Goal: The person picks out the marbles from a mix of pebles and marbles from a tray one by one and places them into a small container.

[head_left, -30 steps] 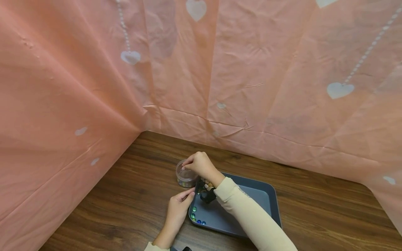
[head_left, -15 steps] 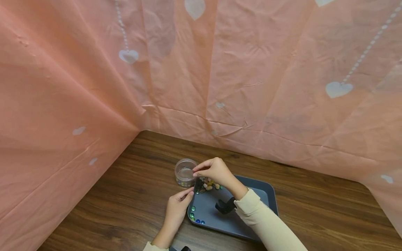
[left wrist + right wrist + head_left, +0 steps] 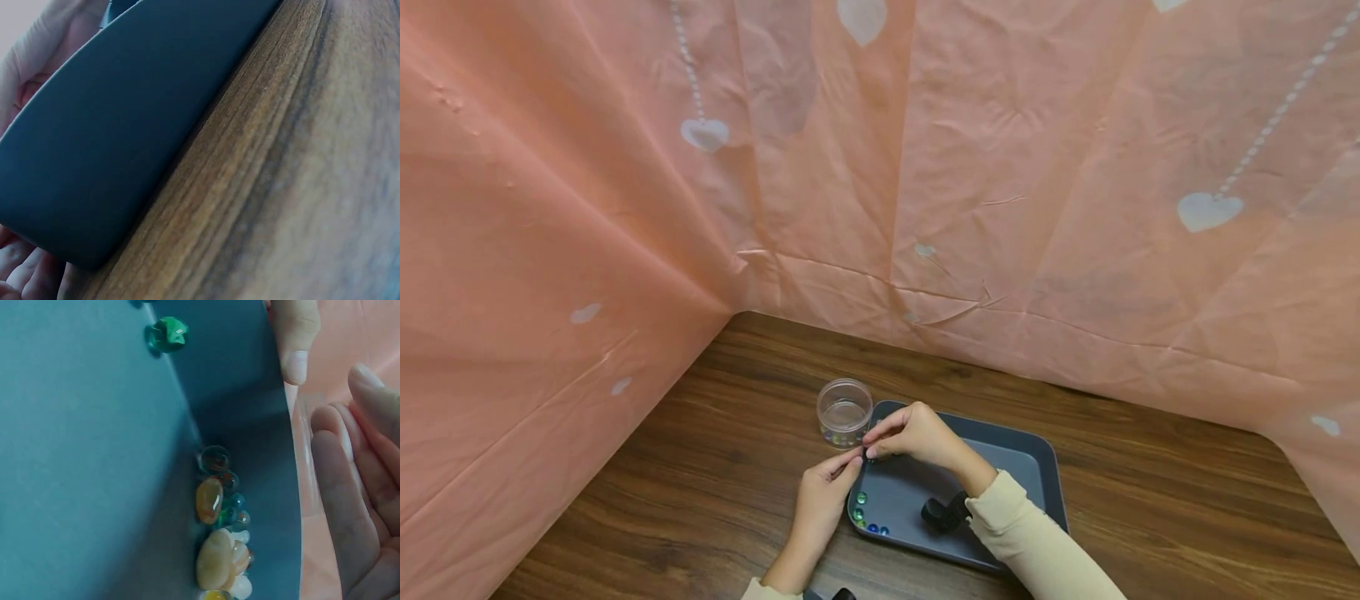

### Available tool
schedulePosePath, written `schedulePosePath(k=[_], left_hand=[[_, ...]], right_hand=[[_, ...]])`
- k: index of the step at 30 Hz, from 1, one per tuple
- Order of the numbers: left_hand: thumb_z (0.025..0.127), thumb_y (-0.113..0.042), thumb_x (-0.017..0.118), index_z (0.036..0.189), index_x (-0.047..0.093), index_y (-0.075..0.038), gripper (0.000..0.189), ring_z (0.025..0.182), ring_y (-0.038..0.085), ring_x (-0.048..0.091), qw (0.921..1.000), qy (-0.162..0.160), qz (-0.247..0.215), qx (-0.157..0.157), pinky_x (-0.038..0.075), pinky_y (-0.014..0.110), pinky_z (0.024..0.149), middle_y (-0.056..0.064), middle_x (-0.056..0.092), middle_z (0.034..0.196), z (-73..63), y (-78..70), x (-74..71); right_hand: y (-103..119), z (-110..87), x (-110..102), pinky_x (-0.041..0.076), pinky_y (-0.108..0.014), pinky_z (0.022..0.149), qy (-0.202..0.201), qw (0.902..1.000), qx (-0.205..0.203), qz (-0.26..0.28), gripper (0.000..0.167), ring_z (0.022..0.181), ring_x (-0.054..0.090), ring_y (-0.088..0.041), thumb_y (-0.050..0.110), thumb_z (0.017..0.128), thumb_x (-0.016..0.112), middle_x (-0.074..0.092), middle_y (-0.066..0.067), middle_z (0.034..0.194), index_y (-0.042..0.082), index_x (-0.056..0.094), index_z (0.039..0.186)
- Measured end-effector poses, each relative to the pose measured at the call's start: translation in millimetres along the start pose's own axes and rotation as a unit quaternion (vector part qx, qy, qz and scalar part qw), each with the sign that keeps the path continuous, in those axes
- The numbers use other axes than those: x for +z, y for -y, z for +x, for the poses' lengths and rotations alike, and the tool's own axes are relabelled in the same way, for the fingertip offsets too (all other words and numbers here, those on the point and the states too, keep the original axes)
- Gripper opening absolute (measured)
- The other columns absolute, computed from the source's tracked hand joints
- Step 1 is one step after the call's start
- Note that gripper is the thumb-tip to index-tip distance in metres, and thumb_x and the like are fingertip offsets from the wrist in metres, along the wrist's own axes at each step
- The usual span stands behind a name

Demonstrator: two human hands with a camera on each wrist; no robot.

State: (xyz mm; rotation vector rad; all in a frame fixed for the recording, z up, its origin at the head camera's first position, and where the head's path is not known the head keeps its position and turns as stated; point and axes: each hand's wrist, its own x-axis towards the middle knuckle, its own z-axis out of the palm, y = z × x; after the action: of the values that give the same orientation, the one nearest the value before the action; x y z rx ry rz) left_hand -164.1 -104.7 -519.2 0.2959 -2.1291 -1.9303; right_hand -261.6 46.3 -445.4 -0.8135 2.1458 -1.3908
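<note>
A grey rectangular tray (image 3: 1030, 475) lies on the table in the head view. At its left rim, my left hand (image 3: 823, 496) pinches the edge, its thumb (image 3: 297, 359) over the rim in the right wrist view. My right hand (image 3: 921, 437) hovers above the far left corner, thumb and fingertips apart with nothing between them. Along the tray wall in the right wrist view sit a green marble (image 3: 170, 334), smooth stones (image 3: 214, 559) and several small glass marbles (image 3: 215, 459). A clear round tub (image 3: 845, 408) with marbles in its bottom stands just outside that corner.
More green and blue marbles (image 3: 861, 514) rest in the tray's near left corner. The wooden table (image 3: 700, 467) meets pink heart-print curtains (image 3: 1000, 208) at the back and left. A black wrist mount (image 3: 946, 512) hangs under the right wrist, over the tray.
From above the clear tub, my right hand has drawn back to the right, then come down over the tray's far left corner. The left hand stays at the rim.
</note>
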Motion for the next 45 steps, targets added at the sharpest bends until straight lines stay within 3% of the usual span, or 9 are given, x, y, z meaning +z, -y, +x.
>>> schedulePosePath(k=[6, 16, 27, 38, 45], left_hand=[[0.094, -0.014, 0.067, 0.112, 0.073, 0.001, 0.024, 0.111, 0.027, 0.068, 1.0, -0.001, -0.009, 0.002, 0.056, 0.025, 0.092, 0.018, 0.073, 0.115, -1.9, -2.3, -0.4], [0.094, -0.014, 0.068, 0.111, 0.073, 0.002, 0.024, 0.11, 0.027, 0.069, 0.9999, -0.002, -0.015, -0.004, 0.056, 0.024, 0.089, 0.019, 0.073, 0.114, -2.1, -2.3, 0.9], [0.094, -0.014, 0.068, 0.111, 0.074, 0.002, 0.024, 0.108, 0.028, 0.069, 0.9999, 0.001, -0.01, -0.009, 0.057, 0.02, 0.084, 0.02, 0.073, 0.113, -1.4, -1.6, 1.2], [0.093, -0.015, 0.069, 0.109, 0.075, -0.001, 0.023, 0.11, 0.024, 0.067, 0.9999, -0.006, 0.0, -0.012, 0.054, 0.016, 0.085, 0.017, 0.074, 0.113, 0.6, -0.9, 1.5], [0.093, -0.016, 0.069, 0.11, 0.074, 0.001, 0.025, 0.108, 0.025, 0.068, 0.9999, -0.006, -0.007, -0.005, 0.055, 0.016, 0.083, 0.019, 0.073, 0.113, -1.7, 0.0, -1.0]], right_hand=[[-9, -1.4, 4, 0.056, -0.018, 0.068, 0.02, 0.9998, -0.009, -0.003, 0.018, 0.076, 0.069, -0.002, 0.01, 0.078, 0.084, 0.078, -0.015, 0.089, -0.001, 0.079, 0.092], [-17, -5.1, 7, 0.053, -0.016, 0.068, 0.024, 0.9994, -0.003, -0.025, 0.017, 0.076, 0.067, 0.0, 0.013, 0.077, 0.085, 0.078, -0.012, 0.086, 0.003, 0.08, 0.09], [-25, -7.7, 20, 0.051, -0.015, 0.064, 0.067, 0.9971, 0.027, -0.025, 0.014, 0.07, 0.066, -0.001, 0.006, 0.075, 0.085, 0.077, -0.015, 0.082, 0.0, 0.079, 0.086], [-24, -4.7, 23, 0.045, -0.015, 0.059, 0.074, 0.9911, 0.016, -0.11, 0.009, 0.064, 0.061, 0.001, 0.014, 0.074, 0.087, 0.078, -0.004, 0.076, 0.011, 0.081, 0.078], [-24, -1.9, 27, 0.049, -0.014, 0.058, 0.088, 0.9864, -0.016, -0.137, 0.007, 0.062, 0.064, 0.002, 0.01, 0.074, 0.086, 0.077, -0.003, 0.073, 0.011, 0.08, 0.076]])
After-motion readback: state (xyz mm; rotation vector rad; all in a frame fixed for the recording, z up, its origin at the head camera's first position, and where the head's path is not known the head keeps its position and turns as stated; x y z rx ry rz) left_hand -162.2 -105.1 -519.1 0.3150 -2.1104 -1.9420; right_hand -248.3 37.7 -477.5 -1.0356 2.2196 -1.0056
